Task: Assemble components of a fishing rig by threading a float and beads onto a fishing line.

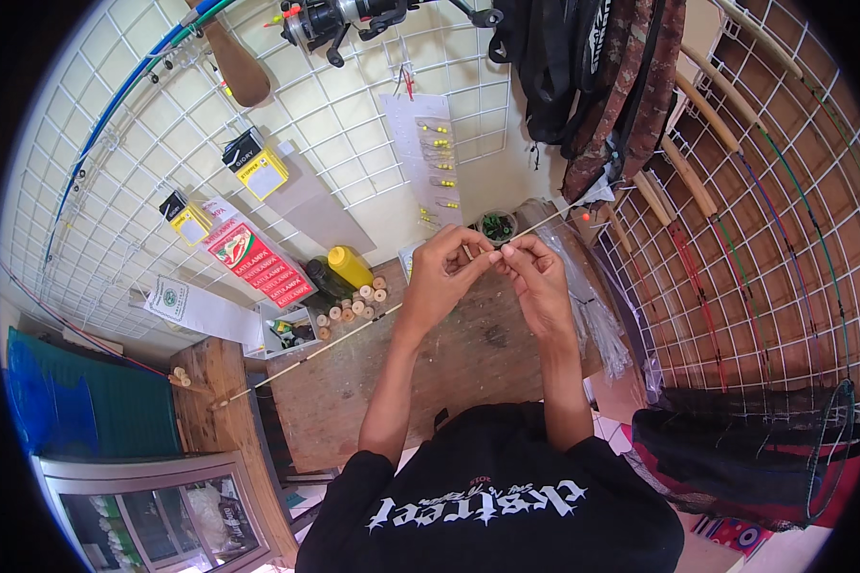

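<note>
Pale rod [373,321], dark-banded, long axis slanting from near left to far right above desk [478,363], apparently pinched between closed fingertips of left hand [440,270] and right hand [542,280], both equally near, with green-filled cup [496,225] just beyond.

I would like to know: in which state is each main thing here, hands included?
Left hand: fingers pinched, at pale rod
Right hand: thumb and finger pinched
Pale rod: slanting
Small tub: holding something green; lid unclear
Yellow bottle: standing
Cork pieces: clustered
Black bag: hanging
</note>
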`<state>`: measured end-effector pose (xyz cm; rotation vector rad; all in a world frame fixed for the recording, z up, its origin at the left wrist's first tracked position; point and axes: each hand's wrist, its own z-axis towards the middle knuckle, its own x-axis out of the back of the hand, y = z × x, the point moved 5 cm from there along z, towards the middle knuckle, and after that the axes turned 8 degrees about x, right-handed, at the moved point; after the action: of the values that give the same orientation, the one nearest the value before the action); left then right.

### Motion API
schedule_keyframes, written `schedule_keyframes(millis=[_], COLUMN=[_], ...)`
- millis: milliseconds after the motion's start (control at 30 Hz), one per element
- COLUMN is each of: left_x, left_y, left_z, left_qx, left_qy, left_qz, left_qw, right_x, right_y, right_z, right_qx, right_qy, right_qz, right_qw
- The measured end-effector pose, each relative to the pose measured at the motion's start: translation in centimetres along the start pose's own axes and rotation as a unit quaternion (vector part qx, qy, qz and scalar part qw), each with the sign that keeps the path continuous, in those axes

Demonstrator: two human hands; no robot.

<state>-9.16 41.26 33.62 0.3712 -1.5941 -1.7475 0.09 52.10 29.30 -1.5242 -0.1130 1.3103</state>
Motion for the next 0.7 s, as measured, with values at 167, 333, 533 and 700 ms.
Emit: schedule_keyframes(millis=[167,333,533,700], left_x=[-0.1,-0.1,-0.5,-0.5], left_y=[1.4,1.1,1.0,0.7], left_z=[-0.2,-0.4,-0.2,0.0], left_qx=[-0.038,-0.023,-0.067,-0.052], left_qy=[0.026,0.024,-0.008,-0.019], left_qz=[0.047,0.046,0.083,0.076], left_qw=[0.998,0.998,0.994,0.996], right_x=[0.1,-0.3,1.1,1.3], right_y=[0.4,0.5,1.6,1.5], right_z=[0.0,-0.6,-0.5,-0.7], right_qx=[0.006,0.011,-0.043,-0.048], right_qy=[0.002,0.033,0.048,0.068], right_qz=[0.009,0.039,0.091,0.065], right_qw=[1.0,0.999,0.994,0.994])
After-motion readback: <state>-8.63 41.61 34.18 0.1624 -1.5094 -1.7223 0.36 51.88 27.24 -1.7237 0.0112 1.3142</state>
